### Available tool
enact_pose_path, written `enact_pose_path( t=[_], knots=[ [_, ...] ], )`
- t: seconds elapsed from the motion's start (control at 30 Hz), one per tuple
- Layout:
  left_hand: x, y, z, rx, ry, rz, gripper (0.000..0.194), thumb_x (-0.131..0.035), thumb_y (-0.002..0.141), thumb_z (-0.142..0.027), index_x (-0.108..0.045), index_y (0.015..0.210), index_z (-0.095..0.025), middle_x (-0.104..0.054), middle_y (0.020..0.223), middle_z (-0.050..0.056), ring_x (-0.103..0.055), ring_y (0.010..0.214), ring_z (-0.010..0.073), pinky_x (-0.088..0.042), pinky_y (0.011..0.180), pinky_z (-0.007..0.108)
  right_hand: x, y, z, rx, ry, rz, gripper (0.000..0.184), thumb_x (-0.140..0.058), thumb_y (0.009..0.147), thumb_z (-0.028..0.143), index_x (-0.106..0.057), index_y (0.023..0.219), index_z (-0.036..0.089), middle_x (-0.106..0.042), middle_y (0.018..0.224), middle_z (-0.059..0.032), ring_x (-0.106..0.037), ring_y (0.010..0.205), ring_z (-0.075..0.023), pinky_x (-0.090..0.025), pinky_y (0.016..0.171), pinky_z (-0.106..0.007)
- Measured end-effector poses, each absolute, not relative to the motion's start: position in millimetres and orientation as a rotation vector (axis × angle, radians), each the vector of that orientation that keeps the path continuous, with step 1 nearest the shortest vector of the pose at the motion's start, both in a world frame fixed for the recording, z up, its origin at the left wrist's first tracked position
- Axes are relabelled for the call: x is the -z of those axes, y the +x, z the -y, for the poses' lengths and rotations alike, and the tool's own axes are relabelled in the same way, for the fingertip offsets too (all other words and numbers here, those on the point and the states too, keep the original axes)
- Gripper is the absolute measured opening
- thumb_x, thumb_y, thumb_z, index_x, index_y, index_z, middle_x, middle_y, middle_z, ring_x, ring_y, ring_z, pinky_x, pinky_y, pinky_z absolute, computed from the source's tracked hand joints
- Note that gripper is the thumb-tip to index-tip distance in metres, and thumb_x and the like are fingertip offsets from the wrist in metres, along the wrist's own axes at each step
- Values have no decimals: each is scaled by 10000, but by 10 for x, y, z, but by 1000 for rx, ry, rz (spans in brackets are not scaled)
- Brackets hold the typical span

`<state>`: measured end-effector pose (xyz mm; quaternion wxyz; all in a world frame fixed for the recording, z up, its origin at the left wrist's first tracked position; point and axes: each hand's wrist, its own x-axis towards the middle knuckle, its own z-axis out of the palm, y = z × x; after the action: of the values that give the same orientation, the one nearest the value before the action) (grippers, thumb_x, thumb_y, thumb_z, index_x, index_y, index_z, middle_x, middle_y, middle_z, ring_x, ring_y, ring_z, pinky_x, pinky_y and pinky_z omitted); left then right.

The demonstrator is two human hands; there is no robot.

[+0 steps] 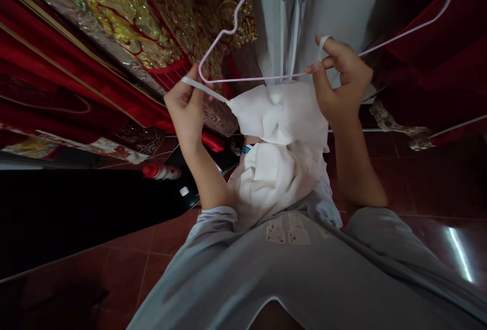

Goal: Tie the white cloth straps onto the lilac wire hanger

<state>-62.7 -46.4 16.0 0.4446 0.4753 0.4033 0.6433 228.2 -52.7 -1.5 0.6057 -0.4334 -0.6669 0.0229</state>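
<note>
A white garment (281, 117) with thin straps hangs between my hands, its lower part bunched on my lap. My left hand (188, 106) is closed, pinching the garment's left strap (209, 90) beside the lower left corner of a pale pink clothes hanger (251, 79). My right hand (340, 78) is closed on the hanger's lower bar, with the other white strap (322, 44) looped around its index finger. The garment's top edge lies just below the bar. The hanger's hook is out of view, and my right fingers partly hide the bar.
Red and gold sequined garments (171, 15) hang at the upper left, dark red cloth (449, 76) at the right. A black tabletop (95, 218) stands at the left, bearing a red-capped bottle (162, 171) and a small white case (184, 191). Metal poles (291, 25) rise ahead; red tiles (171, 233) cover the floor.
</note>
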Motion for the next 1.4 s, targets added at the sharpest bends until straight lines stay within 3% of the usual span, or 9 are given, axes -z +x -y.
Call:
enact_pose_path(
  t=[0.17,0.43,0.57,0.73,0.9,1.0,1.13,1.23,1.4],
  knots=[
    [-340,-658,350,-1623,1112,-1022,271,-641,1002,24,-698,1088,-227,-724,1051,-107,-434,1370,223,-348,1203,452,19,2274,526,-122,-1002,1525,327,-498,953,377,-594,1265,395,-702,877,9,-695,907,-201,-498,1028,-429],
    [-665,-485,65,-1423,1320,-1005,86,-739,970,-104,-740,972,-190,-742,969,-9,-505,1309,317,-374,1196,517,64,2305,472,-138,-955,1512,365,-495,939,505,-567,1290,438,-692,849,21,-693,886,-208,-515,996,-430],
    [-748,-367,-125,-1337,1538,-1014,166,-783,889,-128,-738,795,-257,-725,886,45,-496,1313,381,-384,1181,548,94,2297,450,-155,-1026,1501,412,-483,929,547,-562,1304,398,-695,853,5,-696,913,-240,-517,996,-455],
    [-748,-353,-261,-1371,1460,-982,257,-662,930,-117,-690,761,-308,-666,738,79,-512,1272,413,-417,1128,598,81,2223,493,-211,-1082,1482,407,-506,927,553,-565,1299,399,-705,918,-17,-694,977,-256,-503,1035,-459],
    [-518,-424,-124,-1483,1182,-1001,298,-545,1049,-134,-629,774,-211,-623,700,12,-514,1265,317,-259,1204,595,5,2191,568,-239,-1068,1473,416,-542,941,455,-505,1355,466,-648,1297,49,-704,949,-190,-514,1044,-405],
    [-264,-344,22,-1536,905,-838,429,-365,1151,-305,-622,816,-230,-664,783,6,-498,1286,268,-339,1165,488,-47,2192,579,-268,-979,1478,451,-491,961,345,-470,1377,518,-545,1441,101,-723,972,-188,-543,994,-413],
    [-27,-70,180,-1627,875,-597,547,-179,1171,-350,-578,813,-241,-719,889,-18,-631,1012,170,-499,951,316,-91,2170,586,-317,-925,1499,467,-452,976,279,-495,1365,534,-559,1428,111,-729,983,-193,-557,976,-409],
    [-3,72,239,-1735,892,-629,536,-171,1170,-334,-535,786,-250,-711,853,-22,-657,859,157,-524,864,292,-95,2210,581,-270,-855,1483,467,-470,974,233,-529,1385,448,-556,1440,64,-707,1035,-182,-563,978,-378],
    [-116,-39,244,-1715,825,-778,450,-332,1146,-396,-541,772,-259,-698,856,1,-600,1172,244,-494,951,374,-79,2739,439,56,-673,1119,335,-531,948,149,-732,1160,313,-720,1104,12,-696,1061,-178,-578,919,-354]
  ],
)
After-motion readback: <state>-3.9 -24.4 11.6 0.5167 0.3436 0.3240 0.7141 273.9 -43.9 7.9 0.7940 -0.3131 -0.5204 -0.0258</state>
